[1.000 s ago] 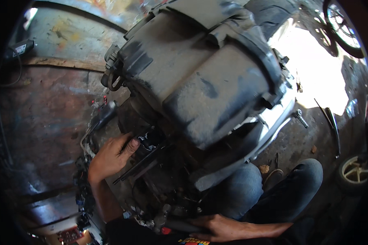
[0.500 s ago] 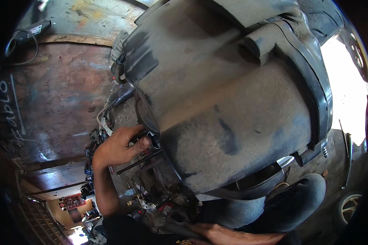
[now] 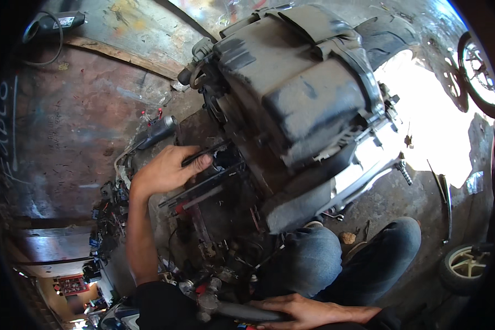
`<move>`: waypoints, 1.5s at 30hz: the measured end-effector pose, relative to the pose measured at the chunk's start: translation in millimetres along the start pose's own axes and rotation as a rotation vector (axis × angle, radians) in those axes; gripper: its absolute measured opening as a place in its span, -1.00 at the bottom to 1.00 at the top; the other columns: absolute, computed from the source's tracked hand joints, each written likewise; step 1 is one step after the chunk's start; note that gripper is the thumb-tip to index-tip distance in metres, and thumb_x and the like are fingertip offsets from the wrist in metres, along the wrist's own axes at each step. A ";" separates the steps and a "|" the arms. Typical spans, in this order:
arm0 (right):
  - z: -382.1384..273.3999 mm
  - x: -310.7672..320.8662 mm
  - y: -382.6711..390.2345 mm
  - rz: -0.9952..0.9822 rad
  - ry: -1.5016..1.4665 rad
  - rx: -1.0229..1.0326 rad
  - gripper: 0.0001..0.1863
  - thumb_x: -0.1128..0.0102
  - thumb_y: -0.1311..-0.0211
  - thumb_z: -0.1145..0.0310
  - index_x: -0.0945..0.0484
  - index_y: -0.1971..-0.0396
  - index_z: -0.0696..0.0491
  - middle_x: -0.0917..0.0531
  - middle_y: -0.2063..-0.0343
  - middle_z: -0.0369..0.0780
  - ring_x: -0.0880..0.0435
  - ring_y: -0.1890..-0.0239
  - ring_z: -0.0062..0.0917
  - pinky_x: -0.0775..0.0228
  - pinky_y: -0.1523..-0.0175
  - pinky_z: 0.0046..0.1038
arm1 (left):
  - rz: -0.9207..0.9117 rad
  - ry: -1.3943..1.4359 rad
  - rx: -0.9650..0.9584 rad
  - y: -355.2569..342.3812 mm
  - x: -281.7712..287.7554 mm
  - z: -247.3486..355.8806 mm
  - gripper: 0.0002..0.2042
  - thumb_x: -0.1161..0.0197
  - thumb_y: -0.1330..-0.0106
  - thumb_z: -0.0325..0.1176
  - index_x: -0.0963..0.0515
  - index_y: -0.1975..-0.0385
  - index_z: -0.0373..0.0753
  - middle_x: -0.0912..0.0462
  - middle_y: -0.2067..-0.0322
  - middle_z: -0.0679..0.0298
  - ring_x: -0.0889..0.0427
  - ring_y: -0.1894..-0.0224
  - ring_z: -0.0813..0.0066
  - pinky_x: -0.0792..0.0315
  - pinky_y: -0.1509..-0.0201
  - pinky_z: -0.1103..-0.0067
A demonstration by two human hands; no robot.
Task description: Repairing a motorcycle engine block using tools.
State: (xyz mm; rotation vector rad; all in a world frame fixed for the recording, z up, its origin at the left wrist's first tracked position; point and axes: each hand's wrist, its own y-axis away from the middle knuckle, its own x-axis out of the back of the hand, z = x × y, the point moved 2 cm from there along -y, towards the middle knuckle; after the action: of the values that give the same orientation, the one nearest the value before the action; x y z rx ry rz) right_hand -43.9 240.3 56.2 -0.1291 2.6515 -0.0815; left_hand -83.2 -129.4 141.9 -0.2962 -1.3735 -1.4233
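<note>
A large dusty black plastic motorcycle housing [image 3: 291, 88] fills the upper middle, with a rear tyre [image 3: 385, 41] behind it. My left hand [image 3: 176, 170] is closed on a black part [image 3: 220, 157] below the housing's left side, beside long black rails [image 3: 203, 184]. At the bottom, my right hand [image 3: 291, 311] grips a dark grey tube [image 3: 236, 309] near a metal fitting [image 3: 208, 301]. A silver panel [image 3: 352, 170] runs along the housing's lower right, above my jeans-clad knees [image 3: 313, 258].
A muffler [image 3: 154, 132] lies on the left near tangled parts [image 3: 102, 220]. A stained board [image 3: 77, 121] borders the left side, with another muffler [image 3: 52, 27] above. Loose wheels [image 3: 467, 264] and long metal tools [image 3: 445, 209] are on the right, in front of sunlit ground [image 3: 423, 126].
Since half a second ago the housing appears smaller and higher, revealing more rails and parts below it. My left hand has risen slightly, still on the black part; my right hand stays low.
</note>
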 end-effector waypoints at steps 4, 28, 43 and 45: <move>-6.9 -2.1 43.6 0.127 0.115 0.003 -0.41 -0.38 -0.27 0.23 -0.49 -0.19 0.28 -0.68 0.03 0.10 -0.74 0.04 -0.18 -0.62 -0.05 -0.32 | 0.285 -0.201 0.066 5.9 3.1 -1.7 -0.35 0.02 -0.47 0.23 -0.60 0.26 -0.39 -0.65 0.36 0.03 -0.66 0.20 0.21 -0.49 0.07 0.36; 258.8 134.3 66.7 1.753 0.173 -0.148 -0.67 -0.30 -0.24 0.30 -0.40 0.13 0.12 -0.58 0.45 -0.15 -0.59 0.48 -0.29 -0.44 0.32 -0.28 | 1.026 1.525 0.910 62.4 -402.7 -436.1 -0.33 -0.12 -0.41 0.21 -0.37 -0.28 -0.23 -0.60 0.13 0.17 -0.62 0.18 0.38 -0.53 0.05 0.44; 235.4 189.2 33.6 2.150 0.906 -0.849 -0.38 -0.37 -0.10 0.29 -0.40 -0.18 0.11 -0.42 -0.04 0.08 -0.47 -0.10 0.06 -0.38 -0.17 -0.13 | 1.237 1.788 0.752 49.3 -403.3 -501.6 -0.43 -0.21 -0.34 0.21 -0.51 -0.08 -0.16 -0.60 0.03 0.19 -0.60 0.02 0.27 -0.51 -0.09 0.29; 212.0 176.8 13.6 2.261 0.727 -0.310 -0.49 -0.26 -0.12 0.41 -0.43 -0.11 0.10 -0.43 -0.01 0.02 -0.46 -0.08 -0.02 -0.35 -0.14 -0.11 | 1.329 1.715 0.786 86.1 -366.8 -465.4 -0.46 -0.22 -0.34 0.19 -0.52 -0.06 -0.15 -0.59 0.04 0.22 -0.59 0.04 0.27 -0.50 -0.10 0.29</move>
State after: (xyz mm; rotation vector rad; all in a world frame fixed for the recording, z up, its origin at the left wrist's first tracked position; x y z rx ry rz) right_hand -101.1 227.7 -213.9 2.8675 1.6436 1.0703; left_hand 347.2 -308.0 -234.0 0.4458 0.0248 0.2776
